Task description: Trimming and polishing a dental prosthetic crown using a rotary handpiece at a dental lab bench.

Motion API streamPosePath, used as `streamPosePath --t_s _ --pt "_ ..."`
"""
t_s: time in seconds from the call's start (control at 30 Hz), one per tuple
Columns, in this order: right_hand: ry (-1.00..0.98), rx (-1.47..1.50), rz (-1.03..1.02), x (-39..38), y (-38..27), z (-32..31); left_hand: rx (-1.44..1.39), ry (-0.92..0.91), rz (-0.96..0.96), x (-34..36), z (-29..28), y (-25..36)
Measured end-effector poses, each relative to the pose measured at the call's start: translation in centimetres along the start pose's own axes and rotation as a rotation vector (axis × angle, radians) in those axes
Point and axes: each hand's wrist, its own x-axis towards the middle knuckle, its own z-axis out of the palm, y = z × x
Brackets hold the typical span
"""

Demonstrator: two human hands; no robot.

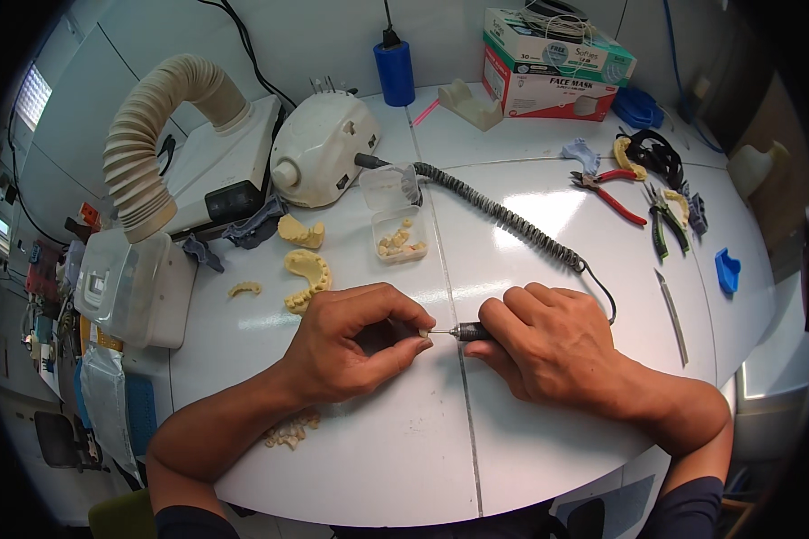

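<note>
Between the thumb and forefinger of my left hand is pinched a small cream piece that looks like a dental crown; the fingertips hide much of it. My right hand is wrapped round a black rotary handpiece, held level with its thin metal bit pointing left. The bit's tip meets the small piece or lies right beside it. From the handpiece a coiled black cord runs back to a white control unit. Yellow dental models lie just beyond my left hand.
A clear box of cream pieces stands mid-table. Cream scraps lie near my left forearm. Red-handled cutters, green-handled pliers and a metal tool lie at right. A ribbed hose arches at left; mask boxes stand behind.
</note>
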Motion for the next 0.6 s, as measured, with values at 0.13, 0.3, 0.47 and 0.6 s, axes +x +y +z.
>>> streamPosePath --t_s 0.13,0.3,0.47,0.6 --pt "-0.015 -0.005 0.028 0.0 -0.1 -0.3 0.001 -0.006 -0.013 -0.2 -0.1 -0.3" --pt "-0.015 0.012 0.036 0.0 0.0 -0.3 -0.193 0.098 -0.118 -0.7 0.4 -1.3" --pt "-0.004 0.017 0.026 0.0 0.0 -0.3 -0.220 0.104 -0.118 -0.7 0.3 -1.1" --pt "-0.013 0.018 0.032 0.0 0.0 -0.3 -0.225 0.099 -0.161 -0.5 0.3 -0.6"
